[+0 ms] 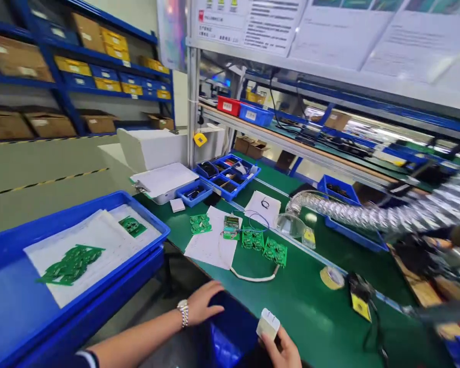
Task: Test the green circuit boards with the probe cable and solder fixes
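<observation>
My left hand (205, 302), with a watch on the wrist, rests on the rim of a dark blue bin (233, 332) below the bench's near edge, fingers curled over it. At the bottom of the view my right hand (281, 350) holds a small white block-shaped part (268, 324) just above that bin. Several green circuit boards (263, 246) lie on the green bench mat (302, 296) beyond the hands, some on white paper sheets (211, 244). A white cable (253, 277) curves beside the boards.
A large blue crate (19, 245) at left holds paper and more green boards (71, 263). Blue compartment trays (226, 176), a silver flexible duct (368, 214) with a clear hood, a tape roll (331, 277), a white box and shelving with cartons stand around.
</observation>
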Action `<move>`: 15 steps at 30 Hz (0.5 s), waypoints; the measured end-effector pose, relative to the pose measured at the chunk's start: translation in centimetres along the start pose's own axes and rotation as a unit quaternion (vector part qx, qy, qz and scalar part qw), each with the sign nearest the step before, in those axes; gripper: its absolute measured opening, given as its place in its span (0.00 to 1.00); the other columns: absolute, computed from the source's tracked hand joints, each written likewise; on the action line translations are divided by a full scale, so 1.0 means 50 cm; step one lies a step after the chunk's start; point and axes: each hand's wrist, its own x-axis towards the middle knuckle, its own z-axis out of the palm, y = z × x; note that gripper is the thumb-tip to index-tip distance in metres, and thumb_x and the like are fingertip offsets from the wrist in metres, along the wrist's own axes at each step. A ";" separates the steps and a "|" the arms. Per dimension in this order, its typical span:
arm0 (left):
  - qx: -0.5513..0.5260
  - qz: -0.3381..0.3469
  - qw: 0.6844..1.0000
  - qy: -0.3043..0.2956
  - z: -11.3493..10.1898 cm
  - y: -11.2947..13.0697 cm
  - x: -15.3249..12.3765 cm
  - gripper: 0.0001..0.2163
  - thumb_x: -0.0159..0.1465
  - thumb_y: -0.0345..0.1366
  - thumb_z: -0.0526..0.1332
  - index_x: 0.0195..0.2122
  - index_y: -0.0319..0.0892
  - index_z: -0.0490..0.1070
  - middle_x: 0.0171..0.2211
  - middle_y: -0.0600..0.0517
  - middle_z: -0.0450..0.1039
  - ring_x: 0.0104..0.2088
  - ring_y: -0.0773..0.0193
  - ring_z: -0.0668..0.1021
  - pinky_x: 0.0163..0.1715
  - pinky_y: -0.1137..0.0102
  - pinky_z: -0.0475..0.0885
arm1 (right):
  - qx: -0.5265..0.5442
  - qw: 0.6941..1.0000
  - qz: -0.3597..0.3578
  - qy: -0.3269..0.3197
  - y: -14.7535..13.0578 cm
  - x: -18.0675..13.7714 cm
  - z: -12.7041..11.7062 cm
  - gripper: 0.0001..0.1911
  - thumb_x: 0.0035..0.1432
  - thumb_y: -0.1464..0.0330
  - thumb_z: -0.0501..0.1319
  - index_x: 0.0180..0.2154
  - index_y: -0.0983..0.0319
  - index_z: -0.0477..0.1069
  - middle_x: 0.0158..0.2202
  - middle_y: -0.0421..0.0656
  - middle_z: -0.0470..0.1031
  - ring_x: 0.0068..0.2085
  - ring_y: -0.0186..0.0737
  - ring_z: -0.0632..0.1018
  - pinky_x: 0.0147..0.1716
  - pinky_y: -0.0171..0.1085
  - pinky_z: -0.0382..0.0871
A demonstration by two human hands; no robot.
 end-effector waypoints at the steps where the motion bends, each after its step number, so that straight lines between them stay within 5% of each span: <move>1: 0.030 -0.021 0.998 0.046 -0.017 -0.027 0.012 0.24 0.55 0.46 0.60 0.51 0.41 0.66 0.56 0.41 0.61 0.57 0.48 0.62 0.58 0.53 0.52 | 0.005 0.999 0.003 -0.037 -0.027 0.052 -0.010 0.29 0.33 0.49 0.68 0.35 0.62 0.77 0.34 0.47 0.79 0.35 0.49 0.78 0.34 0.39 0.74; 7: 0.145 -0.077 0.970 0.181 -0.085 -0.129 0.087 0.21 0.59 0.41 0.57 0.52 0.37 0.66 0.57 0.37 0.59 0.58 0.45 0.62 0.57 0.49 0.54 | -0.008 0.986 -0.018 -0.166 -0.219 0.332 0.038 0.22 0.41 0.58 0.68 0.38 0.63 0.73 0.35 0.46 0.78 0.33 0.42 0.76 0.30 0.36 0.72; 15: 0.227 0.046 0.969 0.092 -0.160 -0.217 0.267 0.30 0.56 0.41 0.62 0.60 0.50 0.55 0.63 0.47 0.50 0.62 0.48 0.54 0.59 0.51 0.53 | 0.079 0.983 -0.054 -0.155 -0.407 0.708 0.289 0.19 0.38 0.65 0.70 0.35 0.63 0.72 0.33 0.42 0.76 0.30 0.34 0.75 0.30 0.32 0.71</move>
